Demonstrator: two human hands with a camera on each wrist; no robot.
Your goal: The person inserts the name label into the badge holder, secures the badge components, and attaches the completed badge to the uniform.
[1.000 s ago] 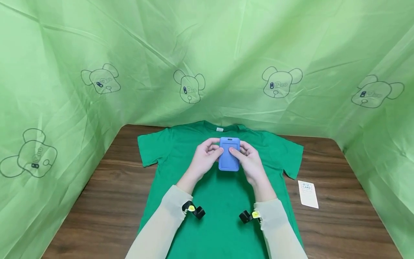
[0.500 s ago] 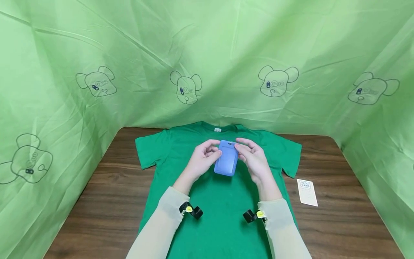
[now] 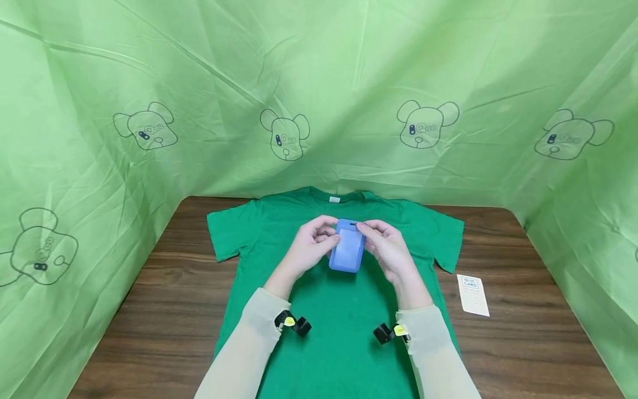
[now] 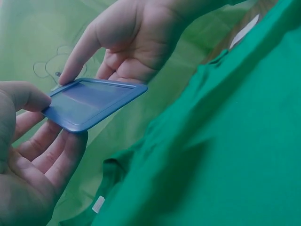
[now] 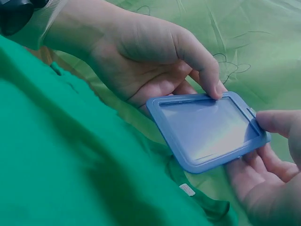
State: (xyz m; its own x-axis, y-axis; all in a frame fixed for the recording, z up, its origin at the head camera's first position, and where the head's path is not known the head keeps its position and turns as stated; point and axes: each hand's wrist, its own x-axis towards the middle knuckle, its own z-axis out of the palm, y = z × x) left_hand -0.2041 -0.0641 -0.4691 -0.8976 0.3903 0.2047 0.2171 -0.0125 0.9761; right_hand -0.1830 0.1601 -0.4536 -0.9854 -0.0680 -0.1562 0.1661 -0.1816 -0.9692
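A blue badge holder [image 3: 346, 254] is held up over a green T-shirt [image 3: 334, 338], its slotted end pointing away and tilted slightly right. My left hand [image 3: 311, 246] pinches its left edge, thumb on top and fingers beneath. My right hand [image 3: 391, 249] grips the top right corner by the slot. In the right wrist view, the badge holder [image 5: 202, 132] shows a clear, shiny window inside a raised blue frame. No card can be made out behind it. The left wrist view shows the badge holder [image 4: 94, 104] nearly edge-on, with fingertips under its near corner.
A white card [image 3: 473, 296] with blue print lies on the brown wooden table [image 3: 528, 338], right of the T-shirt. Green cloth [image 3: 349, 66] with bear-head drawings walls in the back and sides. Black wrist cameras [image 3: 301, 327] sit on both cuffs.
My right thumb has shifted from the middle of the badge holder's face to its top right corner. The badge holder has tilted and moved slightly down and left; its window now catches light.
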